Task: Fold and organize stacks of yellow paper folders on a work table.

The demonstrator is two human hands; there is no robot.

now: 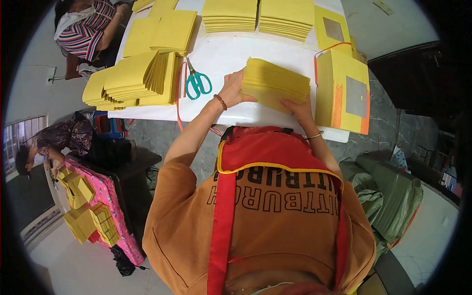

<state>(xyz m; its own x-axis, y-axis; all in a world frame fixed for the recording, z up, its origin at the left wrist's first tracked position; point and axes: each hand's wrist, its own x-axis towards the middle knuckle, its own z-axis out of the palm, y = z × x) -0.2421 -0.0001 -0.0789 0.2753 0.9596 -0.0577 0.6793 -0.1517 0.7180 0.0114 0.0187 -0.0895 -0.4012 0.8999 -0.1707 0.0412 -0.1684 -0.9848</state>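
Between my two hands is a thick stack of yellow paper sheets point(275, 84), held on edge over the near side of the white table. My left hand point(235, 89) grips its left end, with the thumb on the near side. At the right end my right hand point(299, 107) closes round the lower corner, fingers partly hidden by the stack. Teal-handled scissors point(197, 84) lie on the table left of my left hand. Further left, a fanned pile of folded yellow sheets point(132, 81) rests near the edge.
Tied yellow bundles point(339, 91) with orange edges stand at the table's right. More yellow stacks point(231, 17) line the far side of the white table point(221, 49). One person point(88, 32) sits at far left; another point(64, 135) works by a pink-covered table point(110, 184). Green sacks point(388, 196) lie at right.
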